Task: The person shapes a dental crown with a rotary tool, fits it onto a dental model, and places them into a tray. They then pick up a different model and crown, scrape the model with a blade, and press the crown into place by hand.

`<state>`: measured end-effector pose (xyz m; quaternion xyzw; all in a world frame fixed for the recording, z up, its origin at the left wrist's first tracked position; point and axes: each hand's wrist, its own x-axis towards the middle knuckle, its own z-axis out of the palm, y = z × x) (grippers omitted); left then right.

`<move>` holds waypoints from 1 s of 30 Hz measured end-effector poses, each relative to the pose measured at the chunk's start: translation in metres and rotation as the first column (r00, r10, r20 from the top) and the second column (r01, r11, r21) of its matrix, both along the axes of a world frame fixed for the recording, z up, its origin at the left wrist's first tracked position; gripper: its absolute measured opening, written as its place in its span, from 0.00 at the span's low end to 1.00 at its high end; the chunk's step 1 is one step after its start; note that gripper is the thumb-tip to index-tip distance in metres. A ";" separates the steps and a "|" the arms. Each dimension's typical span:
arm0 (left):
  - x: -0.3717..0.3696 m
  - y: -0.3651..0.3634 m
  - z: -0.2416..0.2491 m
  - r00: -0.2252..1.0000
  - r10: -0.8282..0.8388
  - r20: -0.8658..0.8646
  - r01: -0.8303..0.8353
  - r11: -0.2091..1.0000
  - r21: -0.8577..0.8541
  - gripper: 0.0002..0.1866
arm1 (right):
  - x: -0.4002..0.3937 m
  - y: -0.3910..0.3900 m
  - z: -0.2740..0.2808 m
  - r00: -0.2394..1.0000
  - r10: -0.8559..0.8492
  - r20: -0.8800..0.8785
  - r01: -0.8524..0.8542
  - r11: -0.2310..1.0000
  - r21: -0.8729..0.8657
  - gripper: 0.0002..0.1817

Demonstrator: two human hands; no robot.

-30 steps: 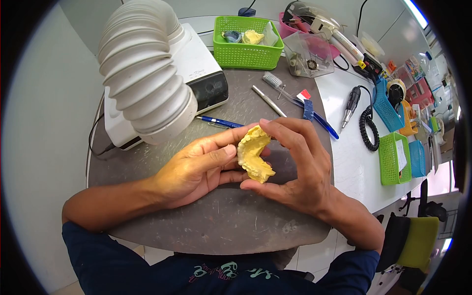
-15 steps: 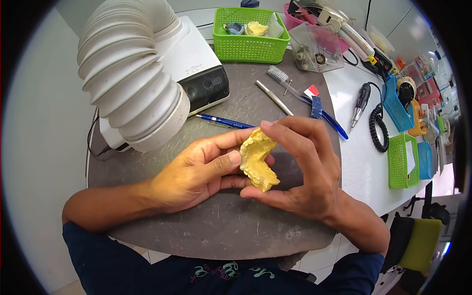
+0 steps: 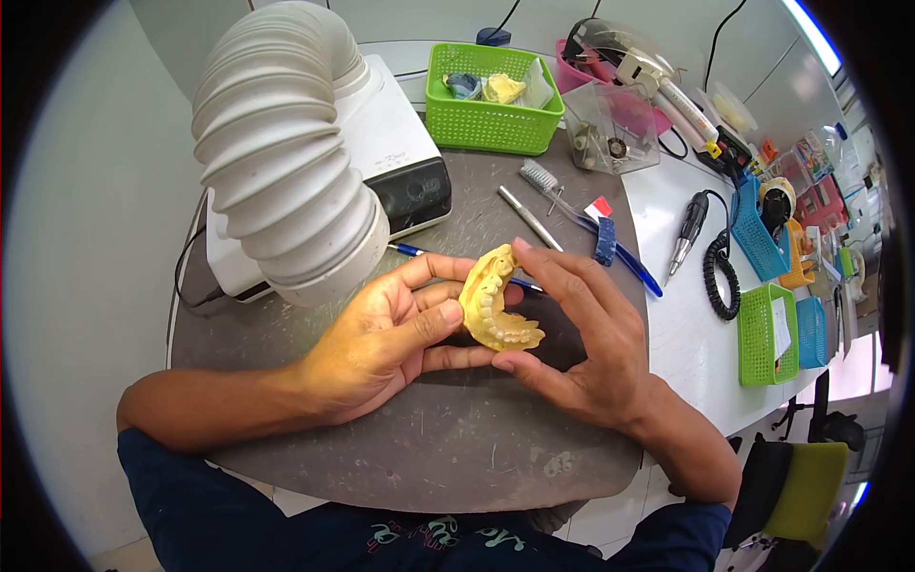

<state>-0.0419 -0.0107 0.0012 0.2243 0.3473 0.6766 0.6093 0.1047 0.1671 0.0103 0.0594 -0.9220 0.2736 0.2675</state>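
Observation:
Between my two hands is a yellow dental cast [image 3: 485, 303], a horseshoe shape with its row of teeth turned toward me. My left hand [image 3: 389, 329] pinches its left side, thumb in front and fingers behind. The thumb and a fingertip of my right hand [image 3: 596, 338] touch it at the upper right and lower edge. A blue pen [image 3: 408, 250] lies on the worktop behind the cast, partly covered by my left fingers. Just beyond my right hand lie a silver metal-handled tool [image 3: 530, 217] and a brush [image 3: 541, 175].
A white ribbed suction hose [image 3: 286, 162] arches over a white machine [image 3: 405, 143] at the left. Behind stand a green basket [image 3: 491, 129] and a clear box [image 3: 610, 129]. A rotary handpiece [image 3: 688, 234] and another green basket [image 3: 758, 338] are on the white table at right.
The dental cast has been turned in my hands, so its teeth now face me more. My right thumb has shifted along its lower edge. The head view has tilted slightly upward.

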 end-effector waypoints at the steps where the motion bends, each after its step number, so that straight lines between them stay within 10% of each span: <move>1: 0.001 0.000 0.000 1.000 0.023 -0.003 -0.023 1.000 0.003 0.29 | 0.000 0.000 0.002 1.000 0.002 -0.007 -0.002 1.000 0.003 0.43; 14: 0.006 -0.003 -0.003 0.977 0.135 -0.162 -0.134 0.991 0.014 0.35 | 0.004 -0.010 0.005 0.993 -0.100 0.062 0.111 0.974 -0.200 0.13; 30: 0.009 -0.002 0.002 0.942 0.212 -0.259 -0.215 0.976 0.017 0.33 | 0.003 -0.008 0.006 0.992 -0.116 0.044 0.124 0.911 -0.393 0.08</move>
